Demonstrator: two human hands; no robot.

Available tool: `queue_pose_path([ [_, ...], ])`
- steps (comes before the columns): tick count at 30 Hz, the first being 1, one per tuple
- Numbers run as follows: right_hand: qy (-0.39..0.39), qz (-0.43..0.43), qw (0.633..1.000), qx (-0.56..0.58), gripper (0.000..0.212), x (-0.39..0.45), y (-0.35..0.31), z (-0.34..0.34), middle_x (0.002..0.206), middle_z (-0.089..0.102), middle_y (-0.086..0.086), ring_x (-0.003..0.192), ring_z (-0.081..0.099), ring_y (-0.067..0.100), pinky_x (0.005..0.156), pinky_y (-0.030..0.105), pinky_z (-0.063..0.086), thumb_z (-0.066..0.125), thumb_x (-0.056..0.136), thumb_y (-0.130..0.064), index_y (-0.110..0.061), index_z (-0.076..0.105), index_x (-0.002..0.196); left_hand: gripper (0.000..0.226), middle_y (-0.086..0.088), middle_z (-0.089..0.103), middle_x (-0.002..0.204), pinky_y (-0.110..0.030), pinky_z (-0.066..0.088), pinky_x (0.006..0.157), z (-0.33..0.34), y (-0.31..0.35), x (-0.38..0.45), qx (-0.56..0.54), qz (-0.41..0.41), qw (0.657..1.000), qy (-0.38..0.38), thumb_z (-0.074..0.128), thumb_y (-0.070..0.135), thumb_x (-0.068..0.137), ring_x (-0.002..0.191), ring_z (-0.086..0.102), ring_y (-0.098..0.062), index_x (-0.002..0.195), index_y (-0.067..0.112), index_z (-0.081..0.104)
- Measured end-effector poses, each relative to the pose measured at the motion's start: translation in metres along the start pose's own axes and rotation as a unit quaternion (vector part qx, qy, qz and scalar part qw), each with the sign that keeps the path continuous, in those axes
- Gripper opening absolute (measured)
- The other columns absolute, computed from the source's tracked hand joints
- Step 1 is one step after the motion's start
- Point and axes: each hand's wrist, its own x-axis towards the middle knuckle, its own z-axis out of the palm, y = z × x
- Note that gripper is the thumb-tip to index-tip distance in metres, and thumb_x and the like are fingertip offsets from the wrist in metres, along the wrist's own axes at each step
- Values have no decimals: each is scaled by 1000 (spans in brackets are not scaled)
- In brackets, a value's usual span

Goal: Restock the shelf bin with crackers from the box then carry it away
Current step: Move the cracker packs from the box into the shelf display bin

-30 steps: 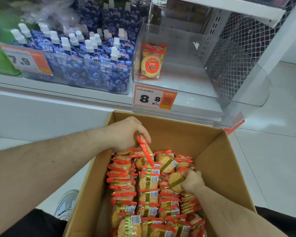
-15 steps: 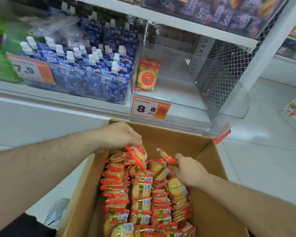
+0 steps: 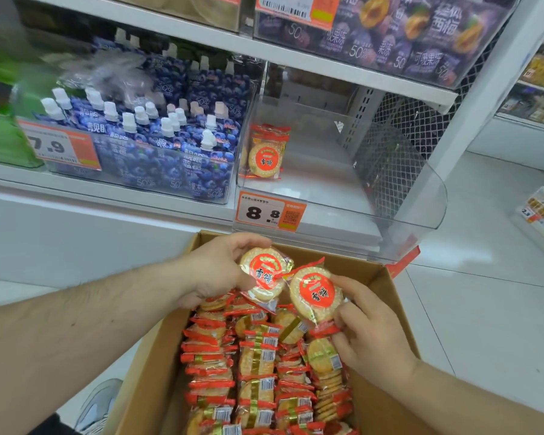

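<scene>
**Above the open box, a cracker pack in each hand**

Over the cardboard box (image 3: 387, 296) in front of the shelf, the person holds up two packs at once, label side facing up. The left hand (image 3: 215, 273) curls its fingers around the edge of one cracker pack (image 3: 264, 273), thumb underneath and fingertips over the top rim. The right hand (image 3: 366, 332) pinches the second cracker pack (image 3: 316, 295) by its lower corner and right side, fingers bent round the wrapper. The two packs sit just beside each other, their red wrapper ends touching or nearly so; I cannot tell which.

Below them the box is packed with rows of crackers (image 3: 258, 365) standing on edge, red and gold bands showing.

Up on the shelf, the clear bin (image 3: 399, 196) has a single pack (image 3: 266, 152) leaning upright against its left wall, with the rest of its floor bare. An orange price tag (image 3: 269, 212) reading 8.8 is fixed to the bin's front. To the left, another clear bin holds blue pouches (image 3: 157, 146) with white caps, behind a tag marked 7.9 (image 3: 60, 147). A grey shoe (image 3: 99, 403) shows on the floor at the box's left.
</scene>
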Motion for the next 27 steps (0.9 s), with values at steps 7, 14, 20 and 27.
queue_pose_path([
  [7, 79, 13, 997, 11, 16, 5, -8, -5, 119, 48, 5, 101, 54, 18, 71, 26, 55, 54, 77, -19, -22, 38, 78, 96, 6, 39, 151, -17, 48, 66, 10, 11, -10, -54, 23, 998, -13, 55, -29, 76, 133, 44, -11, 134, 47, 47],
  [14, 64, 59, 995, 45, 9, 22, -26, 0, 118, 45, 1, 81, 48, 5, 69, 13, 42, 54, 74, -17, -21, 46, 75, 91, -7, 64, 124, -43, 58, 79, 28, 20, -15, -151, 14, 988, -28, 53, -30, 74, 100, 67, -30, 142, 30, 42],
  [20, -6, 46, 993, 104, 19, 37, -41, -7, 126, 43, 5, 84, 53, 4, 72, 21, 50, 60, 73, -16, -14, 61, 91, 67, -7, 68, 110, -38, 55, 80, 36, 28, -15, -197, 27, 980, -1, 67, -13, 79, 89, 70, -22, 124, 29, 44],
  [27, 39, 344, 904, 252, 58, 95, -40, -40, 88, 58, -5, 67, 52, 7, 64, 20, 43, 79, 70, -48, -28, 47, 115, 72, -10, 65, 113, -41, 58, 81, 20, 53, -18, -164, 140, 976, 25, 63, -24, 74, 90, 69, -25, 122, 29, 55],
])
